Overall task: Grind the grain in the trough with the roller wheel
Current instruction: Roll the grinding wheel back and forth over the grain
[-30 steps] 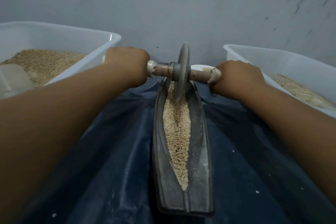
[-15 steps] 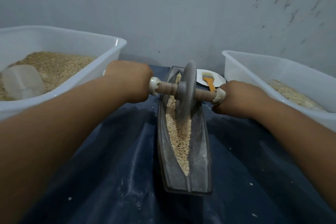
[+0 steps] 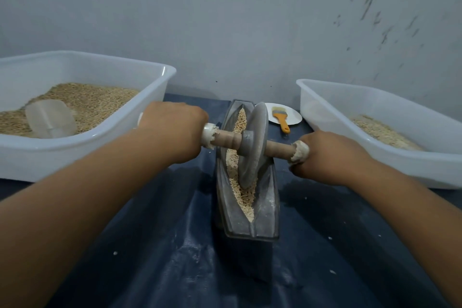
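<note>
Over trough (image 3: 265, 210), 2 hands on roller wheel (image 3: 252, 145)

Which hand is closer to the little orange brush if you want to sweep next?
The right hand. The brush lies on the white plate just beyond it, on the right side of the trough. The left hand would have to cross over the roller wheel. Both grip the handle now.

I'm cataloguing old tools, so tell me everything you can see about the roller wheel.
The roller wheel is a thin grey disc, metal or stone by its look, dusted pale, on a wooden axle with whitish wrapped ends. It stands on edge, tilted slightly, rim down in the grain of the trough. The left hand and right hand grip its ends.
</note>
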A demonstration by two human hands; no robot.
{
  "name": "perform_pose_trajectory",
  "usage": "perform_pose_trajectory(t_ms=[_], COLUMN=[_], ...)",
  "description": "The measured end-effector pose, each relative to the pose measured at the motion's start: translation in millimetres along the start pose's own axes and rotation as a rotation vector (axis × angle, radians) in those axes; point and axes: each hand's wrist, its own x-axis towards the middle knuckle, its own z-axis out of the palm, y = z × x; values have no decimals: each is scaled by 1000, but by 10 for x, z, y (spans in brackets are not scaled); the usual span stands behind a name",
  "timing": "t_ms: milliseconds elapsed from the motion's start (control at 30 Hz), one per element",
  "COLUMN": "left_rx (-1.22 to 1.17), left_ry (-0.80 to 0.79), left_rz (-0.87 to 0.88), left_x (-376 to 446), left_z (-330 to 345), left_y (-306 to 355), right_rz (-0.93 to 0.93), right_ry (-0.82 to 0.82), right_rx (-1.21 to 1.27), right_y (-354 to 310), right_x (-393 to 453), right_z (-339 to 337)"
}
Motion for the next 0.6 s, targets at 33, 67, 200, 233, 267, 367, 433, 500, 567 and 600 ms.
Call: perform_pose_trajectory(t_ms=[33,67,200,233,267,367,433,500,567,600], left_rx=[-3,-7,-21,-19,-13,17,29,37,38,34], left_ry=[-1,-3,3,12,25,66,79,99,113,120], left_rz=[-2,-3,1,8,15,27,25,9,-9,-15], left_x=[-13,-24,-75,-88,-102,-141,-185,-244,-325,-365], left_z=[-4,-10,-37,-50,-63,-113,-130,-145,-160,-175], left_y=[1,1,-4,-1,9,42,45,26,4,-4], right_rz=[-2,-3,-4,5,15,37,34,25,23,21], right_ry=[3,4,15,17,20,36,41,66,94,101], right_rx=[0,-2,-7,-2,2,13,-8,-35,-59,-67], right_y=[-2,-3,-21,-27,-32,-53,-77,-95,-111,-117], right_x=[-12,-22,-58,-78,-102,-182,-250,-318,-391,-423], right_z=[-9,-18,-17,-9,-3,-13,-45,-92,-154,-188])
